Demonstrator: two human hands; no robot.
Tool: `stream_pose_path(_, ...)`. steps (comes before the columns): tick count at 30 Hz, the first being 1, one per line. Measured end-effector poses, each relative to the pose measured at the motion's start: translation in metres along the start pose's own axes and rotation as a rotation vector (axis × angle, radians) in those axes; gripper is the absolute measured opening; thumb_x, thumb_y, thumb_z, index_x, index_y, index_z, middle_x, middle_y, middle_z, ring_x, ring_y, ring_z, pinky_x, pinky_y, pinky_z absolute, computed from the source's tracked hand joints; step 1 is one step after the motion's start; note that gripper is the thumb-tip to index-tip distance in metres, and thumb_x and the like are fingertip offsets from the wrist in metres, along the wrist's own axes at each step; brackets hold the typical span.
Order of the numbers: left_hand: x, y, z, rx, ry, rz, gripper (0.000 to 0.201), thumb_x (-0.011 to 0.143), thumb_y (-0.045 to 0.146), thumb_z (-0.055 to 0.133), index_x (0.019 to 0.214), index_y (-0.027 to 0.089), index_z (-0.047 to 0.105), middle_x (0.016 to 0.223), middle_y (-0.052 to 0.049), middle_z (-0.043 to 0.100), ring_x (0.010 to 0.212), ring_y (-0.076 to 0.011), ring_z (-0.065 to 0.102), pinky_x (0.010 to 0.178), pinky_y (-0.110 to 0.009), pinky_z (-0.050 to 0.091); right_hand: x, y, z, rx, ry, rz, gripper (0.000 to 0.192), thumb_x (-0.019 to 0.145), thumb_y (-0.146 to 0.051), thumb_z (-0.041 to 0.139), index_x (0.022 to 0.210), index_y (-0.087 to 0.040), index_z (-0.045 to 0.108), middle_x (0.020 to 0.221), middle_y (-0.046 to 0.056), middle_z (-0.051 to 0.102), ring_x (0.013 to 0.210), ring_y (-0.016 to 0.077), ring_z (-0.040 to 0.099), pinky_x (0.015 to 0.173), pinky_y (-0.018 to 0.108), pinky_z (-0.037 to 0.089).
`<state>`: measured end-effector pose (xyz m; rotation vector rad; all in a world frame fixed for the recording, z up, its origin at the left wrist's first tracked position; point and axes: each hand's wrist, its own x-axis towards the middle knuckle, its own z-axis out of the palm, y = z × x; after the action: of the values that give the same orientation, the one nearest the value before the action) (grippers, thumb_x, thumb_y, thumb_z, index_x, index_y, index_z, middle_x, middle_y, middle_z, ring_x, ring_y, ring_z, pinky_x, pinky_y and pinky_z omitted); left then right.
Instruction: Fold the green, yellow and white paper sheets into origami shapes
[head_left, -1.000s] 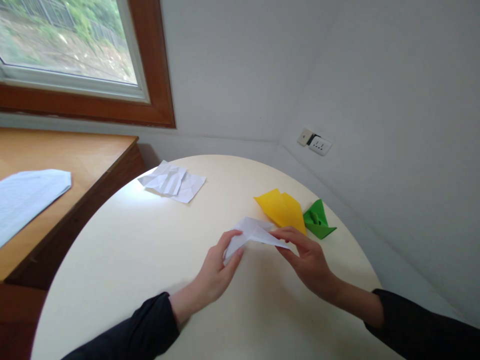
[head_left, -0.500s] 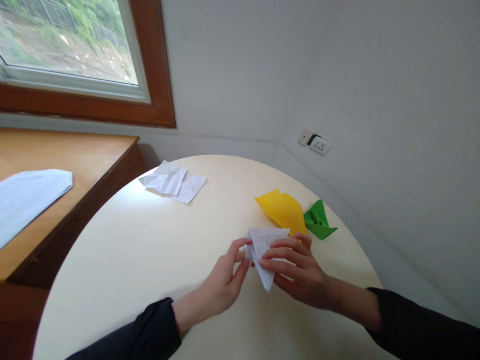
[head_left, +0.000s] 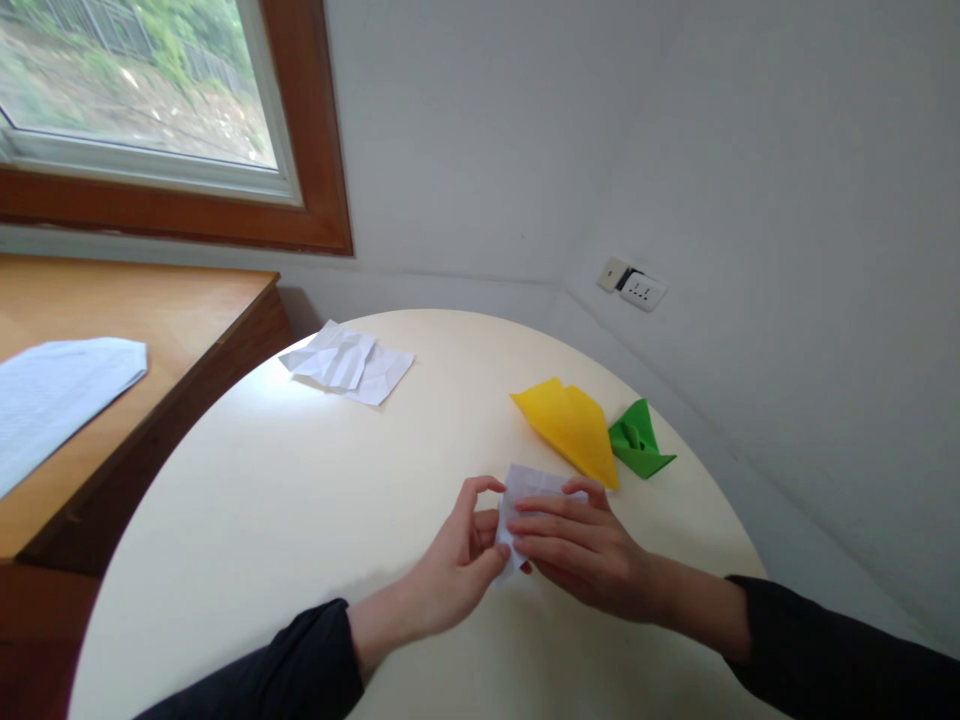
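Both my hands meet over a small folded white paper [head_left: 534, 481] near the front of the round cream table [head_left: 300, 500]. My left hand [head_left: 457, 565] pinches its left edge with thumb and fingertips. My right hand [head_left: 577, 550] lies flat across the paper, fingers pressing it down and hiding most of it. Just behind it lie a folded yellow paper [head_left: 570, 425] and a folded green paper [head_left: 636, 445], neither touched.
A crumpled, unfolded white sheet [head_left: 346, 362] lies at the table's far left. A wooden desk [head_left: 150, 330] with a printed sheet [head_left: 52, 395] stands on the left under a window. A wall socket [head_left: 631, 285] sits on the right wall.
The white paper was held stretched between my hands, then turned and folded smaller. Now it is pressed flat on the table under my right hand.
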<state>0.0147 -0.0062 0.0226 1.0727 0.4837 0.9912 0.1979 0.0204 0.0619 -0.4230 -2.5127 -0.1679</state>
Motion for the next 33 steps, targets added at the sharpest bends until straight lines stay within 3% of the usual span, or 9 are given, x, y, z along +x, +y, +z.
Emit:
stream_pose_path(8, 0.003, -0.006, 0.000, 0.046, 0.031, -0.039, 0.048, 0.080, 0.048, 0.057, 0.109, 0.024, 0.026, 0.079, 0.001, 0.056, 0.054, -0.0075, 0.054, 0.055, -0.022, 0.041, -0.004, 0.001, 0.003, -0.055, -0.001, -0.022, 0.015, 0.089, -0.014, 0.048, 0.094, -0.022, 0.061, 0.089, -0.001, 0.073, 0.098, 0.0120, 0.062, 0.094, 0.031, 0.028)
stream_pose_path(15, 0.002, -0.007, -0.003, 0.207, 0.072, -0.038, 0.038, 0.084, 0.029, 0.051, 0.113, 0.023, 0.027, 0.069, 0.005, 0.049, 0.050, -0.0054, 0.044, 0.049, -0.019, 0.035, -0.008, 0.006, 0.002, -0.170, -0.027, -0.041, 0.015, 0.089, -0.017, 0.049, 0.094, -0.022, 0.062, 0.092, 0.001, 0.072, 0.099, 0.0142, 0.061, 0.091, 0.033, 0.031)
stream_pose_path(20, 0.001, -0.007, -0.006, 0.241, 0.008, -0.028, 0.045, 0.085, 0.023, 0.047, 0.124, 0.023, 0.023, 0.084, -0.001, 0.051, 0.058, -0.0075, 0.045, 0.058, -0.023, 0.040, -0.007, 0.009, -0.004, -0.224, -0.052, -0.039, 0.016, 0.089, -0.016, 0.049, 0.094, -0.022, 0.063, 0.096, 0.001, 0.072, 0.097, 0.0149, 0.062, 0.088, 0.033, 0.032)
stream_pose_path(25, 0.001, -0.007, -0.007, 0.189, -0.060, -0.010, 0.051, 0.083, 0.020, 0.049, 0.127, 0.024, 0.023, 0.084, -0.001, 0.049, 0.064, -0.0103, 0.047, 0.065, -0.028, 0.042, -0.010, 0.013, -0.005, -0.246, -0.051, -0.033, 0.017, 0.090, -0.015, 0.046, 0.096, -0.019, 0.062, 0.100, 0.004, 0.071, 0.097, 0.0165, 0.062, 0.086, 0.034, 0.034)
stream_pose_path(33, 0.002, -0.008, -0.011, 0.236, -0.051, -0.100, 0.052, 0.071, 0.006, 0.040, 0.121, 0.019, 0.035, 0.067, 0.005, 0.043, 0.054, -0.0089, 0.038, 0.052, -0.022, 0.031, -0.008, 0.017, -0.007, -0.285, -0.040, -0.018, 0.014, 0.088, -0.015, 0.050, 0.097, -0.019, 0.060, 0.101, 0.006, 0.070, 0.096, 0.0173, 0.062, 0.084, 0.035, 0.036)
